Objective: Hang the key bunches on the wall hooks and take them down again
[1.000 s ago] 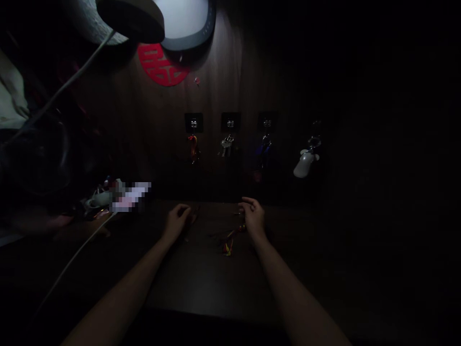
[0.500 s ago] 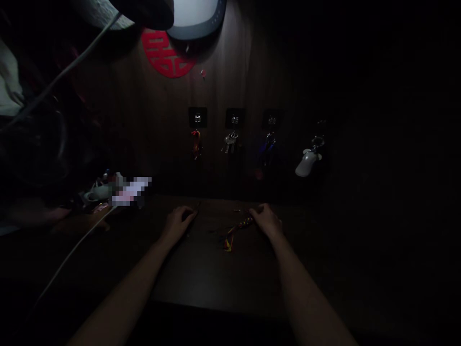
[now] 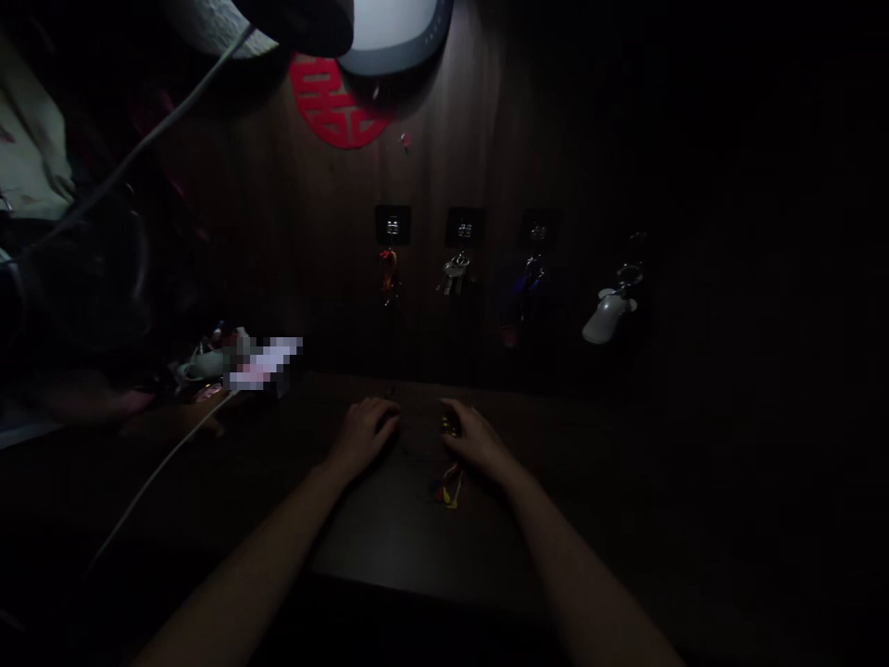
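Observation:
My right hand [image 3: 479, 443] is curled around the upper part of a braided cord [image 3: 450, 426] with small yellowish spots, its thumb and forefinger on either side. From under this hand the cord's loose tassel [image 3: 448, 493], in red, yellow and dark strands, lies on the dark table. My left hand [image 3: 365, 431] rests on the table to the left, fingers bent and thumb apart from them. I see nothing clearly in it, though the dimness hides its fingertips. A small gap separates the two hands.
On the back panel hang an orange-red keychain [image 3: 389, 270], a bunch of keys [image 3: 456, 270], a blue keychain [image 3: 532, 278] and a whitish mouse-shaped keychain [image 3: 606, 317]. A white cable [image 3: 163, 463] runs across the left. Above are a red paper cutout [image 3: 333, 106] and a cap [image 3: 395, 37].
My right hand has moved left and the braided cord has swung from pointing left to lying below the hand. The hands are closer together. The view has shifted slightly.

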### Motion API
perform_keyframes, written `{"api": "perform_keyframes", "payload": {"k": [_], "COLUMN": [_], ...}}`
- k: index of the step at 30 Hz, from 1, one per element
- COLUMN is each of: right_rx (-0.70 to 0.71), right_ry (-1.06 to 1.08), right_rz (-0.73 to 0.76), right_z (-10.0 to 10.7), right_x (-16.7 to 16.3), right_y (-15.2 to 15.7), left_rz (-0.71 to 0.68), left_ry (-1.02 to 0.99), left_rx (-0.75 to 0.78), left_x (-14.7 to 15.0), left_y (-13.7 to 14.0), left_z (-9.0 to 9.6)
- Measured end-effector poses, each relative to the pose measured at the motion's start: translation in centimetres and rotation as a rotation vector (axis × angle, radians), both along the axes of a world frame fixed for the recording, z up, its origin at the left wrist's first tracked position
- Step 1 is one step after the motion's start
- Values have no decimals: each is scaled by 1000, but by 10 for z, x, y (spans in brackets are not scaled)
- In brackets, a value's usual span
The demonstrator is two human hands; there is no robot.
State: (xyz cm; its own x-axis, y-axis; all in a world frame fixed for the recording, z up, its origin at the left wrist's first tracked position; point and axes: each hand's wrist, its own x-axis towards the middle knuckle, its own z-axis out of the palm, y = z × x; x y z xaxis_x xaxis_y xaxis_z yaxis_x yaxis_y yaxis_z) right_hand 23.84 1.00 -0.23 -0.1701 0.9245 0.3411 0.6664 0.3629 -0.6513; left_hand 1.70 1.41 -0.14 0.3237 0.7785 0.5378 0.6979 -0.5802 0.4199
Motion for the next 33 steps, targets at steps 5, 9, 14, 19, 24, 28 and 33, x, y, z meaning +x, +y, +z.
{"api": "perform_keyframes", "payload": {"k": [5,9,14,19,24,28,33], "right_rx": [45,74,101,171,217,233,169], "right_ry": [151,235,316,426,477,444,430], "right_rz": [310,395,375,186,43,-19,-99], "right_z": [7,14,19,24,20,16,10], "right_x": [-16,-27,-33,-30,-27,-26,-24], "right_y": [-9,-15,-19,-16,-10,-5,1], "left_rz": [-116,-204,-186,-129,-105,-231,-345], "left_ry": [-9,-14,-71,-152,-395,-787,-1089], "left_rx": [13,-6,-51,-113,-288,-644,-935], "left_x": [3,7,11,10,15,17,14], "left_y": [-2,-4,-4,-4,-7,-8,-7], "left_z": [-4,-5,-3,0,9,14,15]}}
